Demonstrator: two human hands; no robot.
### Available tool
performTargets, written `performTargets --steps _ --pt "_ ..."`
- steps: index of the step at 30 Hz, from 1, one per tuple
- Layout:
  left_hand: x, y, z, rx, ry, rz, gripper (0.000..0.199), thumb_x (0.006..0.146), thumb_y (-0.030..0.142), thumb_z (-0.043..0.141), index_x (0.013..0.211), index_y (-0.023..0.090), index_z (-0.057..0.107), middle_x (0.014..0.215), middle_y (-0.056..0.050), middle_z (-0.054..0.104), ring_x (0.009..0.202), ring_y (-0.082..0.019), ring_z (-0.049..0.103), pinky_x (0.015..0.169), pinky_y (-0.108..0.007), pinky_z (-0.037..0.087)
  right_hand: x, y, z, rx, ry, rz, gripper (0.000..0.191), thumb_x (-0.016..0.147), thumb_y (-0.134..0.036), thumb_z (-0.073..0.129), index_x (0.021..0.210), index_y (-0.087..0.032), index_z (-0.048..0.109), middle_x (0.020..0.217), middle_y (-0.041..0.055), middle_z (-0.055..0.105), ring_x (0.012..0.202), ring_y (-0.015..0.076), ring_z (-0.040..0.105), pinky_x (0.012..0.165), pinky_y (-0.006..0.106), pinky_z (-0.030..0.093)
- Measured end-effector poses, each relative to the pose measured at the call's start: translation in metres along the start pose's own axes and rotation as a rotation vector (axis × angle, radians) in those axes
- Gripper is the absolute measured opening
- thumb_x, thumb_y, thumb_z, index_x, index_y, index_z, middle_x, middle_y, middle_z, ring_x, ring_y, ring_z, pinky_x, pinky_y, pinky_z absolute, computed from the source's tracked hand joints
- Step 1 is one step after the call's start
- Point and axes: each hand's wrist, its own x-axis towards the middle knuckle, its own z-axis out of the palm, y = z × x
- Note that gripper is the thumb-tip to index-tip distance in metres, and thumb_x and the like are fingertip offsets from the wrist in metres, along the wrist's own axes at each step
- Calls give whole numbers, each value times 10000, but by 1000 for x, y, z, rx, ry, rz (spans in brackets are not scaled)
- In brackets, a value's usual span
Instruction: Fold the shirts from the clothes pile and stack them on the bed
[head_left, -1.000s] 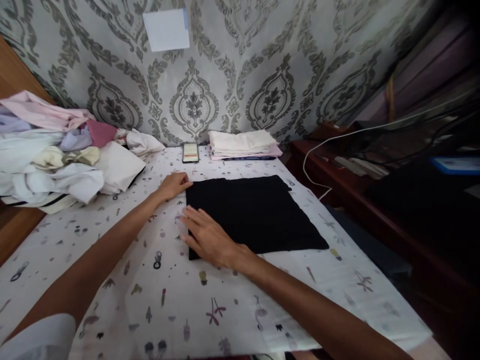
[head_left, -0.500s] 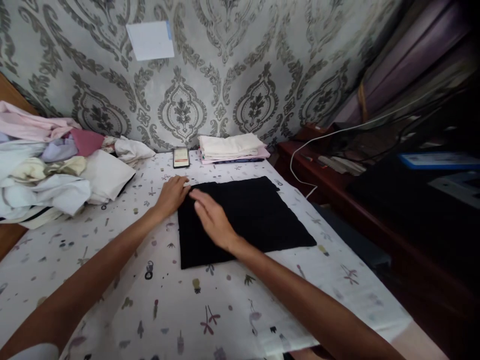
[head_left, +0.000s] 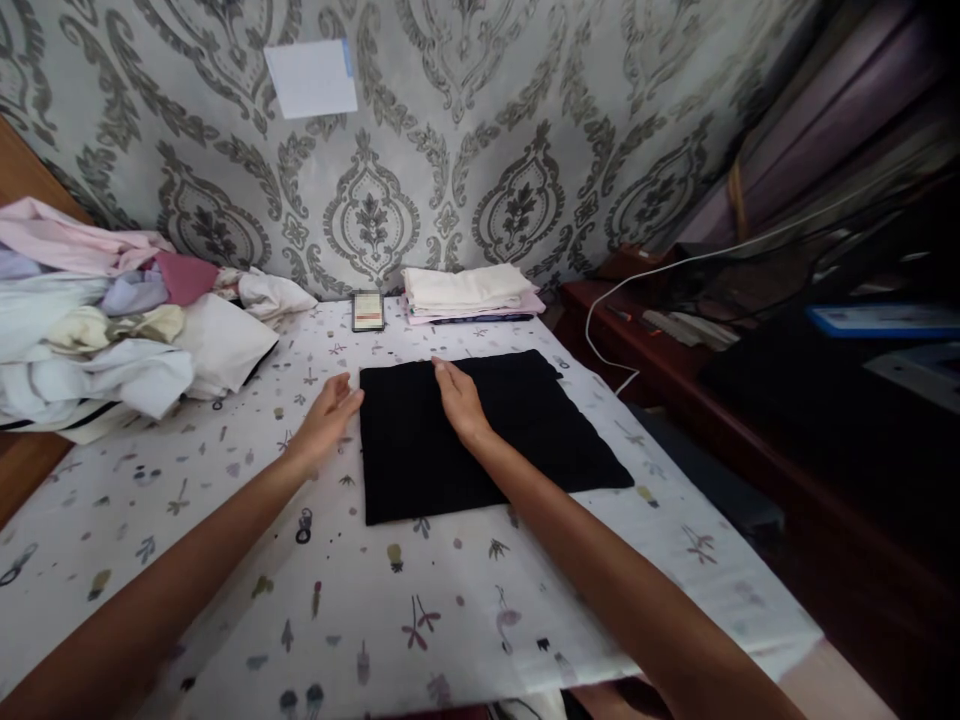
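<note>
A folded black cloth [head_left: 420, 465] lies flat on the white patterned sheet [head_left: 232, 570], centred in front of the person. Its far right corner shows a small projecting step.

Right hand [head_left: 459, 402]: positioned over the far half of the cloth, fingers extended together and directed toward the far edge. It is released and grasps nothing; from where I stand, I cannot tell how firmly the palm bears down. The right forearm crosses above the cloth's near edge.

Left hand [head_left: 324, 422]: positioned just beside the cloth's far left corner, fingers slightly bent, thumb directed toward the side edge. It is unclenched and holds nothing; contact between thumb and cloth cannot be confirmed.

Surrounding items: a folded stack [head_left: 472, 290], cream on top with pink and dark layers beneath, sits beyond the cloth near the patterned wall [head_left: 450, 160]. A small dark-framed rectangular object [head_left: 368, 311] lies to its left. A loose heap of garments [head_left: 142, 345] occupies the far left. A pale cable [head_left: 675, 264] hangs by the dark red table [head_left: 664, 358] at right.
</note>
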Motion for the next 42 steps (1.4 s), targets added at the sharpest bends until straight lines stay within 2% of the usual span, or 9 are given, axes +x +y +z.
performTargets --steps 4,7,11,17,27,32,35,39,42 --pt "-18 13 -13 -418 -130 -266 331 732 369 819 918 164 636 1109 -138 680 1136 -293 630 870 -403 569 -6 -6 -4 93 40 32 451 971 -466 468 1241 -181 688 1363 91 645 1320 238 554 1171 424 355" --pt "-23 22 -11 -407 -260 -374 369 654 369 880 807 139 636 903 -104 696 834 -222 672 673 -345 591 -9 -10 2 45 5 7 454 988 -441 451 1296 -181 660 1398 86 619 1346 220 529 1183 390 341" --pt "-22 28 8 -311 -242 -480 325 680 335 861 825 128 658 713 -44 666 566 -156 605 490 -286 539 -6 -9 10 -184 -48 32 473 1009 -359 402 1378 -134 593 1457 127 559 1390 234 480 1207 406 298" --pt "-24 35 35 -440 -132 -382 277 692 154 766 959 126 700 818 -74 752 645 -183 683 539 -249 546 -4 -7 17 -240 -58 15 480 1000 -317 422 1393 -87 573 1499 166 505 1448 259 397 1226 407 251" --pt "-42 70 17 -338 -145 -222 578 499 185 848 1052 141 687 878 -55 765 690 -204 703 520 -237 541 -19 -19 49 -88 -46 51 471 1017 -379 394 1379 -151 591 1457 118 559 1394 226 468 1197 379 305" --pt "-38 92 41 -320 -174 -194 426 596 236 814 985 135 673 838 -44 736 672 -167 675 517 -216 539 -10 -25 15 -26 57 52 430 1002 -329 402 1305 -150 650 1418 117 595 1361 233 501 1187 384 309" --pt "-33 101 65 -327 -218 -165 319 693 229 763 975 140 646 812 -28 704 624 -142 650 478 -209 526 -8 -33 -14 205 82 62 401 991 -384 444 1207 -166 703 1365 105 637 1330 229 529 1168 377 336" --pt "-29 95 100 -417 -321 -185 267 796 266 722 984 166 560 737 -4 651 577 -150 648 514 -271 567 -10 -45 -49 581 -112 299 477 983 -549 440 1096 -181 721 1183 90 725 1165 232 639 1058 366 457" --pt "-33 80 116 -462 -380 -156 344 832 284 699 1107 176 522 804 -29 667 728 -193 706 654 -327 604 -11 -46 -75 738 -272 426 574 979 -626 383 1038 -158 709 982 93 754 979 230 696 931 348 530"
